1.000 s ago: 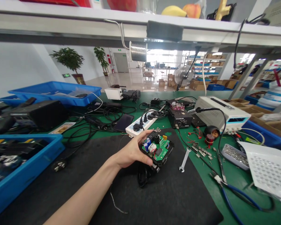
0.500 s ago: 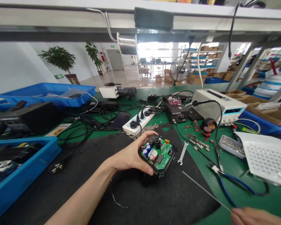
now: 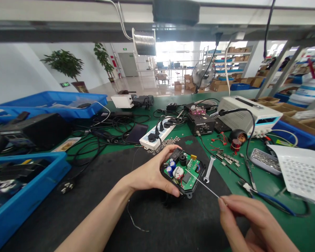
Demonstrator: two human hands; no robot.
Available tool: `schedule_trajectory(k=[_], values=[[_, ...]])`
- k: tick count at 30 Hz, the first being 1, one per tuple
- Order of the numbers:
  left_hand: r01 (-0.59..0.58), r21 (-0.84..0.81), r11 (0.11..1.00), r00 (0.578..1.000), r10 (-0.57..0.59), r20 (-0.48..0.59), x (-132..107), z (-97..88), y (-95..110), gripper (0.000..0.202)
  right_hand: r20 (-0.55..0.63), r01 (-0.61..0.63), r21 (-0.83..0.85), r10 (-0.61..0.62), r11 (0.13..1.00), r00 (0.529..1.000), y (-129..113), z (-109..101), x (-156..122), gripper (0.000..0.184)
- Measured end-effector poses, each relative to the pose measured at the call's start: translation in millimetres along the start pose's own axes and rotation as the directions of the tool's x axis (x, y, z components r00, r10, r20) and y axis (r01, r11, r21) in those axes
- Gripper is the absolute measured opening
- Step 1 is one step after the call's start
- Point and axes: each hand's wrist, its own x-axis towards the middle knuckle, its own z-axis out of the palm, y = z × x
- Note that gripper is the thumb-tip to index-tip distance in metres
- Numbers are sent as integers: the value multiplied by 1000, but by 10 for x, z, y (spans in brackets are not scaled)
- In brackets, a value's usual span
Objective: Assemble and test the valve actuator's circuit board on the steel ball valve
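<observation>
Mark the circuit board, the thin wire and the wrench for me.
circuit board [image 3: 182, 171]: head view, middle of the green board.
thin wire [image 3: 203, 184]: head view, mid-length, between the board and the right fingers.
wrench [image 3: 209, 169]: head view, middle of its shank.

The right hand [image 3: 252, 224] is cut off by the lower edge, so its palm is not seen. The left hand [image 3: 149, 173] covers the left side of the circuit board [image 3: 185, 169]. Whether the tip of the thin wire [image 3: 203, 183] touches the board is too small to tell. The blue bin [image 3: 28, 189] is cut by the left edge.
</observation>
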Motion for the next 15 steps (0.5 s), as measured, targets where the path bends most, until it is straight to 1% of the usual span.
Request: schedule_trajectory(k=[2,5,8,15], values=[[-1,1,1000,1000,1,5,2,0,7,110,-46,-33,-20,32,999,998,-32,58,-11,27],[6,5,1000,1000,-6,6,8,3,17,111,-102,-52,-46,47,998,994,-76,114,-8,26],[12,9,1000,1000,-12,14,11,9,22,110,-137,-74,-48,67,996,988,-105,144,0,24],[8,39,999,1000,-9,4,7,9,17,112,-136,-80,-46,73,996,988,-99,191,-26,27]])
